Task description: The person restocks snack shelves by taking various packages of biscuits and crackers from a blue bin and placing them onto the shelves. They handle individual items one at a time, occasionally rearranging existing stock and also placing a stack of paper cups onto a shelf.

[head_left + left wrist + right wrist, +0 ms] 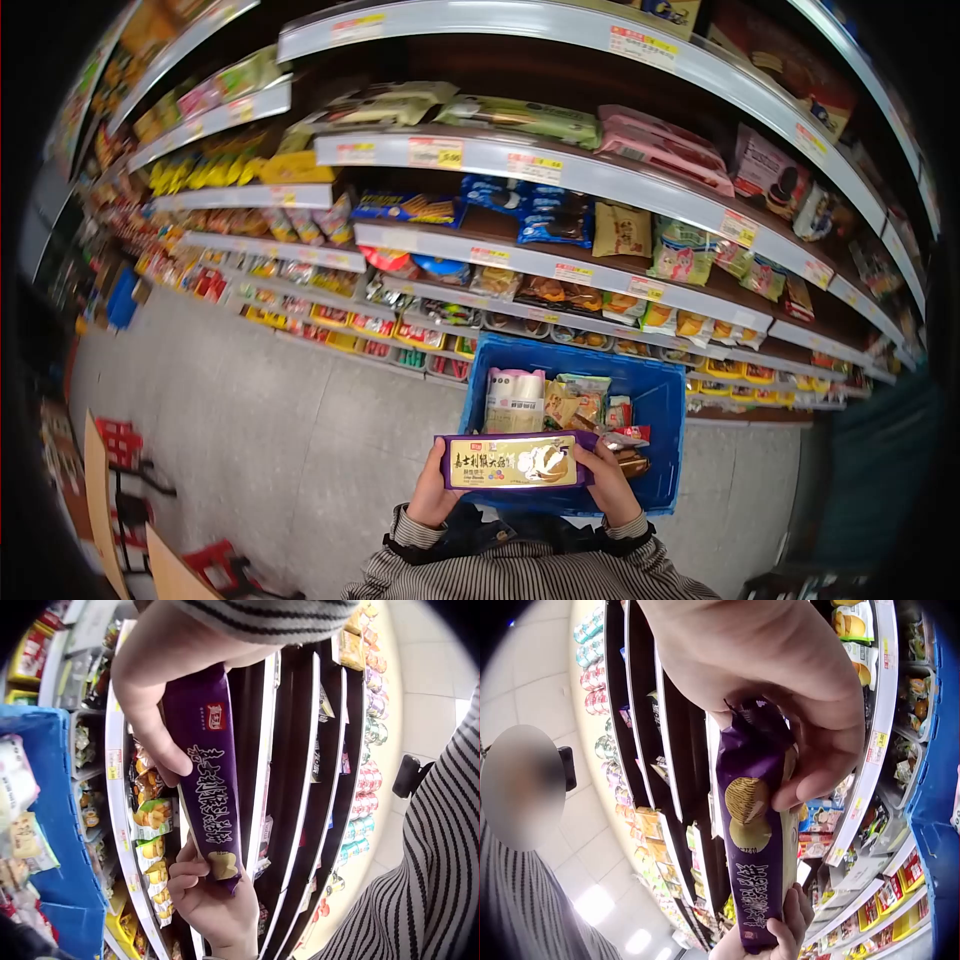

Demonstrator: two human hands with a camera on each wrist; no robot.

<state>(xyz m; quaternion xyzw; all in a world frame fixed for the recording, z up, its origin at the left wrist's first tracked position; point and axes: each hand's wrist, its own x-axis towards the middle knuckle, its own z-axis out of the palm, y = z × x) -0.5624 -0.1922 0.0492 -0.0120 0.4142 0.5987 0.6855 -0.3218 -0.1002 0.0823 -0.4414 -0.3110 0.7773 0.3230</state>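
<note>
A long purple biscuit packet (517, 462) with a pale front panel lies level between both hands in the head view, over the near edge of a blue basket (672, 440). The left hand (432, 488) grips its left end, the right hand (609, 484) its right end. Close up in the left wrist view, the left hand (161, 697) curls round one end of the packet (206, 772). From the right wrist view, the right hand (795, 697) pinches the crimped end of the packet (754, 825), thumb along its side.
Inside the basket are a pale pink-and-white pack (515, 400) and several snack bags (580, 400). Shelves (450, 155) of packaged snacks curve across the top and right. Wooden-edged tables (105, 500) and red chairs (120, 440) stand at the lower left on a grey tiled floor (280, 430).
</note>
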